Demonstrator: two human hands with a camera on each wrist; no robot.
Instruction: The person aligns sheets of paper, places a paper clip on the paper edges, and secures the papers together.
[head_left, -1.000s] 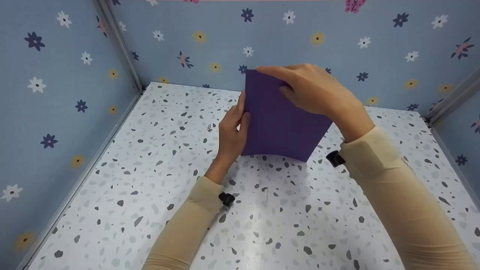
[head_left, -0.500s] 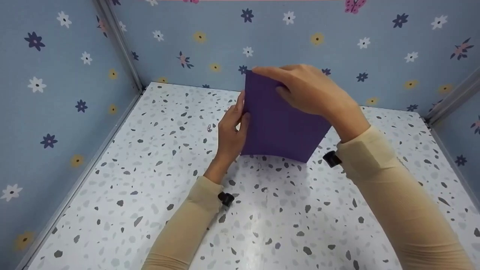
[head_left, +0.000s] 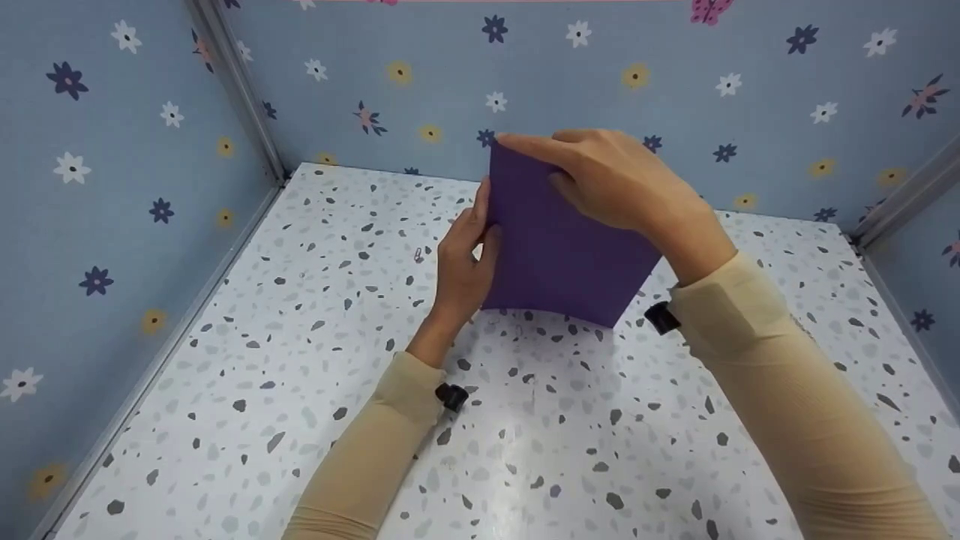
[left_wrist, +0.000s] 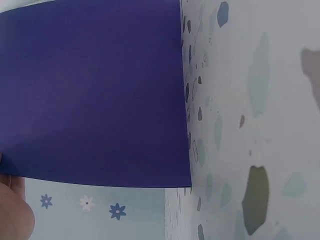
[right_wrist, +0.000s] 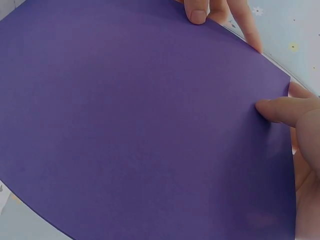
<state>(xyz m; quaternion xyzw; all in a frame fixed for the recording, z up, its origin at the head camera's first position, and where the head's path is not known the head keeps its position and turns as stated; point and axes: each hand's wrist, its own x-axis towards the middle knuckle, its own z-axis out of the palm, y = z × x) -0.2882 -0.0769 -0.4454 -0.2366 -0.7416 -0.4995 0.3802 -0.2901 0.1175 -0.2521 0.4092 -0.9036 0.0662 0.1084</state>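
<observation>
A sheet of purple paper [head_left: 555, 255] stands bowed between my two hands, its lower edge right at the speckled tabletop. My left hand [head_left: 463, 270] holds its left side, with the thumb on the near face and a finger along that edge. At the top edge, my right hand [head_left: 619, 176] grips the paper; its index finger reaches to the upper left corner. In the right wrist view, the right thumb [right_wrist: 275, 109] presses on the paper's face, and other fingers are mostly hidden behind. Part of the left hand [left_wrist: 15, 212] shows in the left wrist view beside the paper.
The white speckled table [head_left: 360, 420] carries a tiny loop shaped like a paper clip [head_left: 418, 254], left of the left hand. A blue flowered panel [head_left: 420, 67] rises behind the table, with similar panels at the left and right sides.
The right hand has shifted slightly left, and its index finger has slid along the top edge to the paper's corner. The left hand has stayed nearly still.
</observation>
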